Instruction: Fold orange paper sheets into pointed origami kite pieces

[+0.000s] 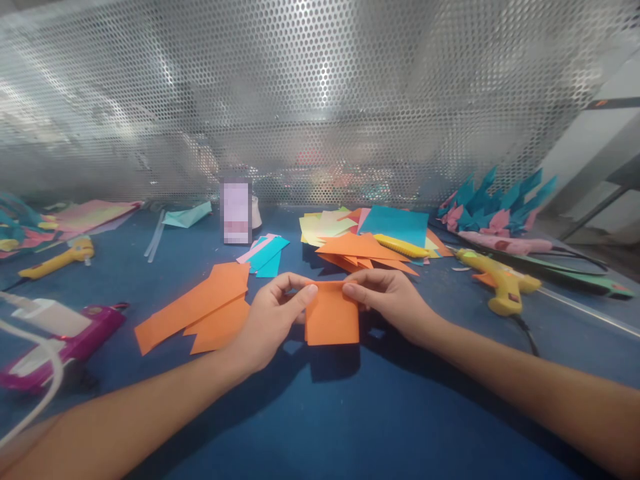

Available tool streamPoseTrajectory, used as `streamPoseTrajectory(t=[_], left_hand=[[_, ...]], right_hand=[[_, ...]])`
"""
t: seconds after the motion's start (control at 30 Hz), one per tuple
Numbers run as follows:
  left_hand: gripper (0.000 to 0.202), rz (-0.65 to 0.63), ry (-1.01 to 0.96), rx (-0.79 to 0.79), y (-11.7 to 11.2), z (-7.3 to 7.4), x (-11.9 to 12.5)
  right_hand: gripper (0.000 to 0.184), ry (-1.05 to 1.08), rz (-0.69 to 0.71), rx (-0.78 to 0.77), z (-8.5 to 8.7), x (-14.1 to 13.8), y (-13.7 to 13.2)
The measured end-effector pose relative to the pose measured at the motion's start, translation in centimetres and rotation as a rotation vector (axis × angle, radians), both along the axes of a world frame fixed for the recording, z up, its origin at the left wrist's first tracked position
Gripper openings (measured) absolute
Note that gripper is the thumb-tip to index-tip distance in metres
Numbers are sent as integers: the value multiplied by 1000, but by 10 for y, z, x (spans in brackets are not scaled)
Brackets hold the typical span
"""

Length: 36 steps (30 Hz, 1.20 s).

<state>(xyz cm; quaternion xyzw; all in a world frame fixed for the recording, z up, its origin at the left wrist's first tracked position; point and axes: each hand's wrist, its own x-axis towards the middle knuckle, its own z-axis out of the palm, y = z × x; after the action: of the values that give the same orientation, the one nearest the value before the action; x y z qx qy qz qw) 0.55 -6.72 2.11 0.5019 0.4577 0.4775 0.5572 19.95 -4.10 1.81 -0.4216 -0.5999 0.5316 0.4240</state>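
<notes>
A folded piece of orange paper [332,315] is held up over the blue table, its lower edge hanging down and casting a shadow. My left hand [280,310] pinches its top left corner between thumb and fingers. At the top right corner my right hand [383,293] pinches it the same way. Orange paper strips [200,303] lie flat beside my left hand. Just beyond the hands is a pile of orange paper pieces [350,250], with a yellow paper cutter [401,245] resting on it.
Yellow glue guns lie left [57,259] and right [503,280], near a pink tool [505,244]. A purple power strip [75,347] with a white charger sits at left. Blue paper strips [270,255], a propped phone [236,212] and blue-pink folded paper [495,207] stand before the perforated metal panel [310,100].
</notes>
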Motion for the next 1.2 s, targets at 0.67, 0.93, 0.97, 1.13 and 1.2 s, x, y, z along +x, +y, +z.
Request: streamPoseTrajectory(t=[0.67, 0.93, 0.97, 1.13, 1.2], left_hand=[[24, -23, 90, 86, 2, -4, -3], [29, -56, -107, -113, 6, 1, -2], [29, -69, -112, -126, 6, 2, -2], [23, -113, -7, -73, 6, 2, -3], [19, -122, 43, 0, 7, 2, -4]], right_hand=[[35, -45, 60, 24, -3, -1, -2], [38, -64, 68, 66, -2, 1, -3], [39, -62, 56, 61, -2, 1, -3], [37, -86, -41, 34, -3, 1, -2], [35, -116, -45, 54, -4, 1, -1]])
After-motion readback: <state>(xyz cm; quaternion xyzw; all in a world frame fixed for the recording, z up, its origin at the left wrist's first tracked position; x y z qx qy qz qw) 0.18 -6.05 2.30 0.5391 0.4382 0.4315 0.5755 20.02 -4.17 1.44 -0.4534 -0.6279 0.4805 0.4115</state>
